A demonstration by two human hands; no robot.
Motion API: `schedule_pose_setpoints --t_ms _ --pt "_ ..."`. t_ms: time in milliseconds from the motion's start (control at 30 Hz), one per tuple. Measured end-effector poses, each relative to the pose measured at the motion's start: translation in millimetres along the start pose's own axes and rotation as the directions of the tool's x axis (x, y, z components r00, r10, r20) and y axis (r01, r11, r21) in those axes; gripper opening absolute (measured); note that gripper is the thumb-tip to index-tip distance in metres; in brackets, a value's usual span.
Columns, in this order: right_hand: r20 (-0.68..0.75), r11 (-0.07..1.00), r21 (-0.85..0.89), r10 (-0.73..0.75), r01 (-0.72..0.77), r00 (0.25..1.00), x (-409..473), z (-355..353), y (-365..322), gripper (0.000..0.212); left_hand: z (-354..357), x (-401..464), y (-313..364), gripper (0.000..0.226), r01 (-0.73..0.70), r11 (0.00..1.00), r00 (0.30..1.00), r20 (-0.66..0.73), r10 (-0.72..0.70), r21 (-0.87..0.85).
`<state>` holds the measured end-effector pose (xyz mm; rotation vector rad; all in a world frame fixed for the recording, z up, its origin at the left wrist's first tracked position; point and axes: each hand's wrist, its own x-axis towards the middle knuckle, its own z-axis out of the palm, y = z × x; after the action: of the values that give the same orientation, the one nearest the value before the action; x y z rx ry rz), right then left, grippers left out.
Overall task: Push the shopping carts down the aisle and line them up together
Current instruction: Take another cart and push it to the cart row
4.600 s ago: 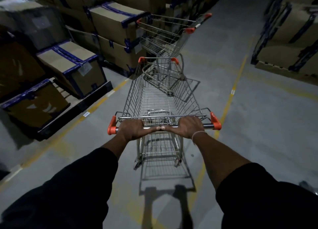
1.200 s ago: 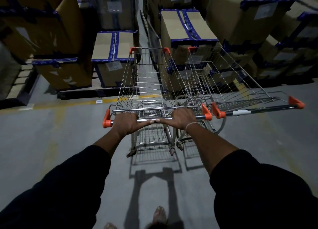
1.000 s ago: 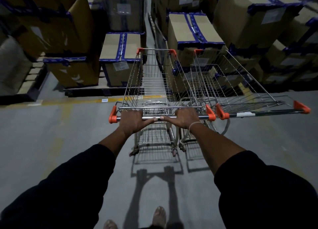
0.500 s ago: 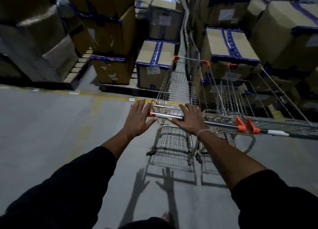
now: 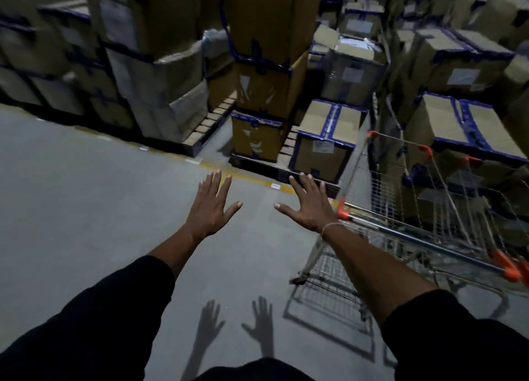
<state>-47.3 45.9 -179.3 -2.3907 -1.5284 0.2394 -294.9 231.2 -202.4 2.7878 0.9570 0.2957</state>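
A wire shopping cart [image 5: 372, 197] with orange handle ends stands at the right, its nose towards the stacked boxes. Its handle bar [image 5: 423, 241] runs from beside my right wrist down to the right edge. A second cart [image 5: 469, 206] stands beside it on its far right side, partly cut off by the frame edge. My left hand [image 5: 210, 206] hovers over the bare floor, fingers spread, holding nothing. My right hand [image 5: 310, 206] is also spread and empty, just left of the near cart's orange handle end, not gripping it.
Cardboard boxes with blue tape [image 5: 326, 140] are stacked on wooden pallets [image 5: 206, 128] across the back and right. A yellow floor line [image 5: 246, 176] runs in front of the pallets. Grey concrete floor [image 5: 86, 209] spreads to the left and towards me.
Both hands have let go of the cart handle and lifted off with fingers spread. The view has swung left, so the two carts now sit at the right.
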Motion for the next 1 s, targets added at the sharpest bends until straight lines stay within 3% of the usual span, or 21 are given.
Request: schedule_pose_setpoints --t_ms 333,700,1000 --pt "0.068 0.971 0.047 -0.239 0.236 0.969 89.0 77.1 -183.8 0.13 -63.8 -100.0 -194.8 0.096 0.264 0.964 0.963 -0.059 -0.262 0.025" --pt "0.197 0.88 0.095 -0.476 0.466 0.857 204.6 163.0 -380.1 0.134 -101.9 -194.9 -375.8 0.094 0.584 0.812 0.805 -0.113 -0.582 -0.021" --pt "0.272 0.792 0.141 -0.608 0.594 0.746 358.4 227.2 -542.0 0.141 -137.3 -177.7 -532.8 0.098 0.738 0.674 0.663 -0.144 -0.734 -0.037"
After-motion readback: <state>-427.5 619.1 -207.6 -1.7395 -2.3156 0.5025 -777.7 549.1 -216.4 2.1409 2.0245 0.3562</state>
